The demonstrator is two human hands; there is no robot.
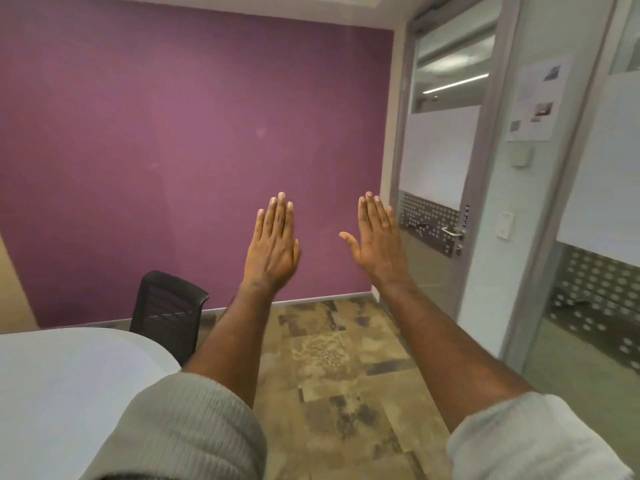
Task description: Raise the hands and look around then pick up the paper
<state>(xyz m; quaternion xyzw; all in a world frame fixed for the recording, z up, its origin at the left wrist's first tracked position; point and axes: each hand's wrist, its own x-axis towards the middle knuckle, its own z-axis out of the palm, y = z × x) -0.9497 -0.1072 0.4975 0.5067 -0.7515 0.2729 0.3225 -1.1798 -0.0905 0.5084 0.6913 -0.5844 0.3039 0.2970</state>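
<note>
Both hands are reaching forward at arm's length, the left hand [273, 244] and the right hand [375, 242] showing their backs to the camera, near each other but apart, holding and touching nothing. Going from the left, a pale round-edged table [62, 382] is filling the lower corner, and a black mesh-backed office chair [168, 311] is standing just behind its far edge, below and to the left of the left hand. A purple wall [173, 133] is spanning the back of the room behind both hands, and patchy brown carpet tiles [332, 358] are covering the floor beneath the forearms. Grey knitted sleeves [194, 431] are sitting pushed up on both arms. To the right, a glass door [436, 161] with a frosted band and a metal lever handle [453, 233] is standing just past the right hand, nearest to it. On the left hand the fingers are lying straight and pressed together; on the right hand they are straight too, with the thumb spreading out sideways.
</note>
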